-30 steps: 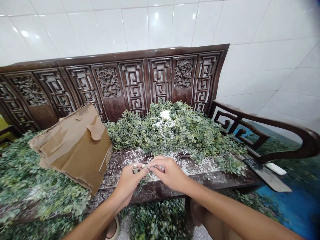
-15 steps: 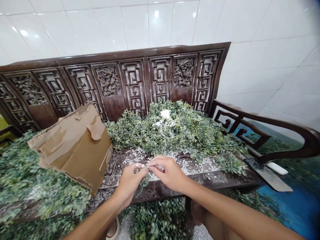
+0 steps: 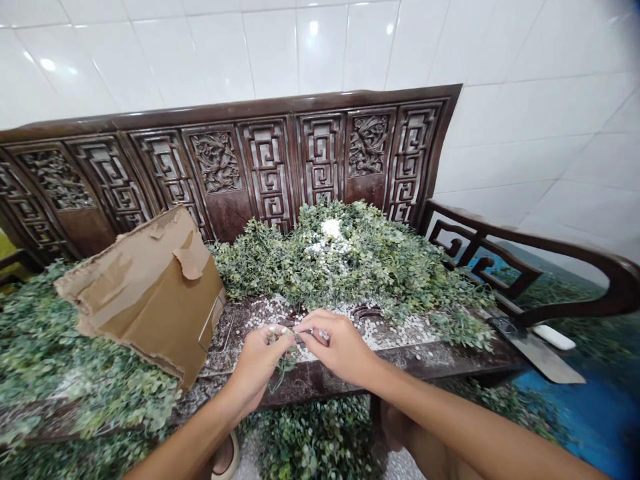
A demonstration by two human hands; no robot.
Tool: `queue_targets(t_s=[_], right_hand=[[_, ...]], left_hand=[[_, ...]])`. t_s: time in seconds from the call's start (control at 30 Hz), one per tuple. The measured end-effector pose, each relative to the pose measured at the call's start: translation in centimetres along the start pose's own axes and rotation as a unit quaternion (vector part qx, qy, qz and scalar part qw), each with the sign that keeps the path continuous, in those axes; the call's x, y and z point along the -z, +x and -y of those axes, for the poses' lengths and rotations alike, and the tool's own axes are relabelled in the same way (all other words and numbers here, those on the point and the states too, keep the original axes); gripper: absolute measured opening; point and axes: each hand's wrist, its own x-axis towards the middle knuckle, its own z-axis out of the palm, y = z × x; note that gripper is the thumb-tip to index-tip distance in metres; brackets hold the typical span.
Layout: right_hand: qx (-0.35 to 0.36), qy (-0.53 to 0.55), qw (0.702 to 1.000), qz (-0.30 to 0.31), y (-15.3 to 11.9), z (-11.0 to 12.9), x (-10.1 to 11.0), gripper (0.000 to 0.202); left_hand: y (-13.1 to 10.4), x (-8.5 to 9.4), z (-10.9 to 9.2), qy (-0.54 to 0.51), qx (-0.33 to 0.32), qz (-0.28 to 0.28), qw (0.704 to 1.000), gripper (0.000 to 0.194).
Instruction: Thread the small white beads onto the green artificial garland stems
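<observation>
My left hand (image 3: 260, 357) is closed in a pinch on a leafy green sprig (image 3: 284, 365), whose leaves hang below the fingers. My right hand (image 3: 340, 343) meets it fingertip to fingertip, thumb and forefinger pressed together at the sprig's upper end; what lies in that pinch is too small to make out. Both hands are over the front edge of a dark wooden bench (image 3: 335, 383). Small white discs (image 3: 370, 330) lie scattered on the seat just beyond them. Behind these rises a heap of leafy greenery (image 3: 400, 260) with a small white pile (image 3: 331, 230) on top.
A torn cardboard piece (image 3: 150, 293) stands tilted at the left, among more greenery (image 3: 100, 380). A phone (image 3: 540, 353) and a white oblong case (image 3: 554, 337) lie by the right armrest (image 3: 565, 250). Further greenery (image 3: 315, 440) sits under the bench's front edge.
Hardly anything differs. Both hands stay together over the bench edge, with only a slight shift of the fingers and the sprig.
</observation>
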Motion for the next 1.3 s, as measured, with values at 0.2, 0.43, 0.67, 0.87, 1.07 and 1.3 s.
queue_targets(t_s=[0.2,0.43,0.67,0.87,1.07,1.3], right_hand=[[0.005,-0.007,1.000,-0.005,0.01,-0.10,-0.04,0.020],[0.003,-0.015,1.000,0.001,0.11,-0.02,0.18,0.018],[0.005,-0.009,1.000,0.001,0.03,-0.09,-0.10,0.021],[0.000,-0.010,1.000,0.005,0.06,0.02,0.05,0.019],[0.009,-0.008,1.000,0.004,0.01,-0.11,0.02,0.019],[0.018,-0.007,1.000,-0.003,-0.11,-0.32,-0.24,0.021]], left_hand=[[-0.07,0.11,-0.08,0.006,-0.001,0.005,1.000,0.015],[-0.12,0.07,-0.31,0.010,0.003,0.011,1.000,0.015],[-0.03,0.10,-0.10,0.013,-0.001,0.013,1.000,0.016],[-0.11,0.10,-0.13,0.009,-0.003,0.011,1.000,0.018],[-0.12,0.10,-0.12,0.008,-0.003,0.007,1.000,0.017],[-0.15,0.16,-0.17,0.015,-0.004,0.012,1.000,0.016]])
